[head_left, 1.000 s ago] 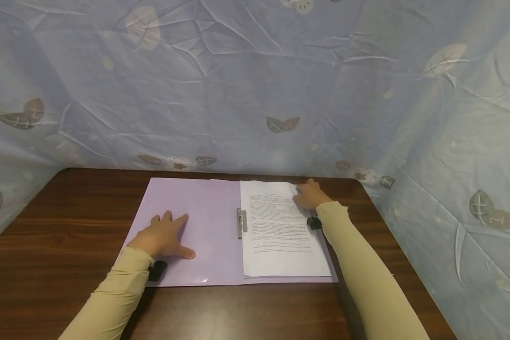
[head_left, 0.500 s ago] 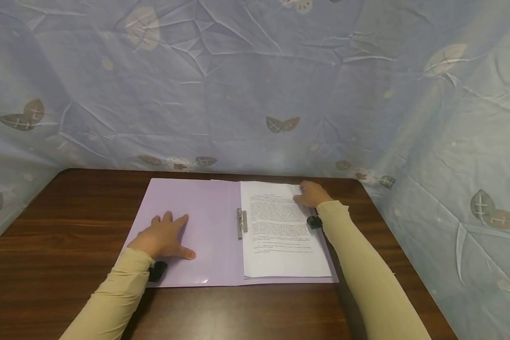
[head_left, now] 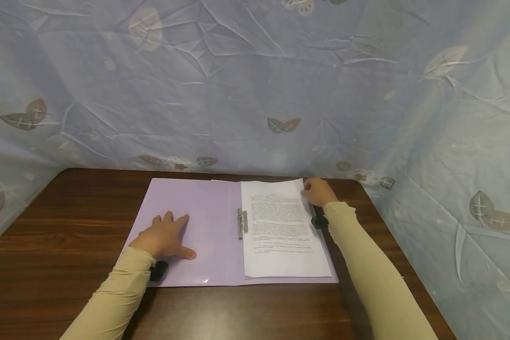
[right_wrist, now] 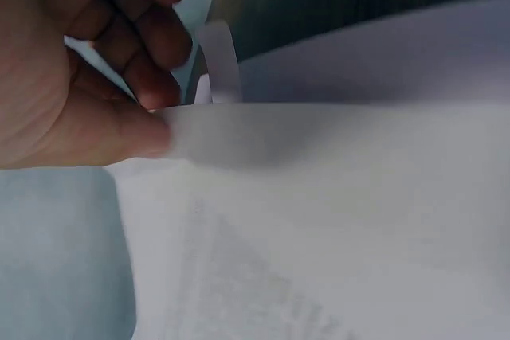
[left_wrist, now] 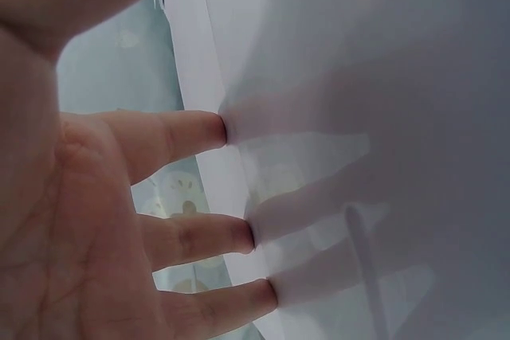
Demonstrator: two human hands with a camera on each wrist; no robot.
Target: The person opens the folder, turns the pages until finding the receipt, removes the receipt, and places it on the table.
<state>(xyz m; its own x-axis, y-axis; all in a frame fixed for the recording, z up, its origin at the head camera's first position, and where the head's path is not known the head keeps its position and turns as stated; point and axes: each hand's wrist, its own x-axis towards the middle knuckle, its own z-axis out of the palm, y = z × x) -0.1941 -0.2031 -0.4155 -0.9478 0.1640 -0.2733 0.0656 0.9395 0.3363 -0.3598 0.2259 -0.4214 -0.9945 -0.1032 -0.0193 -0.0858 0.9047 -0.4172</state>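
A purple folder (head_left: 204,222) lies open on the table, with a stack of printed paper sheets (head_left: 284,264) on its right side. At the fold sits a metal clip (head_left: 242,224) along the sheets' left edge. My left hand (head_left: 163,237) rests on the left cover with fingers spread; in the left wrist view its fingertips (left_wrist: 211,129) touch the smooth cover. Thumb and fingers of my right hand (head_left: 319,192) pinch the top right corner of the upper sheet (right_wrist: 335,197). That corner is slightly raised. How many sheets are pinched I cannot tell.
The dark wooden table (head_left: 68,217) extends to both sides and in front of the folder. A pale blue leaf-patterned cloth (head_left: 229,94) hangs close behind its back edge and along the sides. A thin purple tab (right_wrist: 219,57) stands up near the right hand.
The right hand has shifted slightly right and its fingers have curled in, taking the sheet's top right corner, which now lifts. The left hand has stayed in place.
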